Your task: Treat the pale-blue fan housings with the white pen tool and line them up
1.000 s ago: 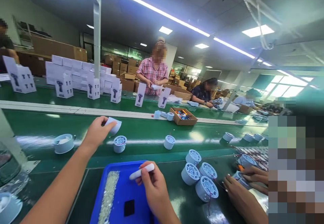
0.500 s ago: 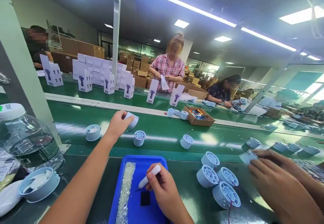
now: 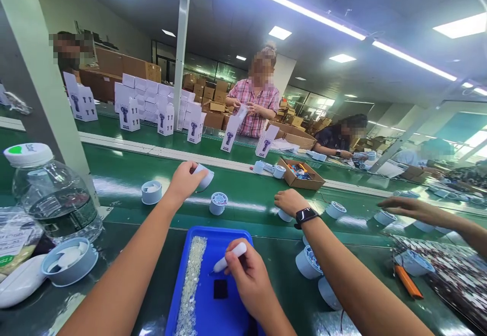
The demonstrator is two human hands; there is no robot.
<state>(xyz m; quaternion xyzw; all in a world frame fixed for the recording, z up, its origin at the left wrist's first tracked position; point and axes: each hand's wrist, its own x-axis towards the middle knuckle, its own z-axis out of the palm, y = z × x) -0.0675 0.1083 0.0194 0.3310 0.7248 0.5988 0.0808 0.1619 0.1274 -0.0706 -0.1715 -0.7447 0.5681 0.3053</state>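
Note:
My left hand (image 3: 185,184) is closed on a light-blue round plastic housing (image 3: 204,178), held tilted above the green belt. Between the thumb and fingers of my right hand (image 3: 245,270) is a white pen-shaped tool (image 3: 230,258), its thin tip pointing down and left over a blue tray (image 3: 224,231). A band of small clear pieces (image 3: 193,280) fills the tray's left side, and a dark square (image 3: 220,289) lies near the tool's tip. Another fan housing (image 3: 218,203) stands on the belt just beyond the tray.
A co-worker's hand (image 3: 291,202) with a dark wristband reaches over the belt; another hand (image 3: 414,209) is farther right. Housings (image 3: 309,263) stand partly behind that arm. A water bottle (image 3: 57,194) and a housing with white pieces (image 3: 69,262) are left. White boxes (image 3: 196,125) line the far side.
The co-worker's hands at the right have moved apart, one reaching left over the belt to a housing. My hands keep their holds with hardly any movement; the view has shifted slightly.

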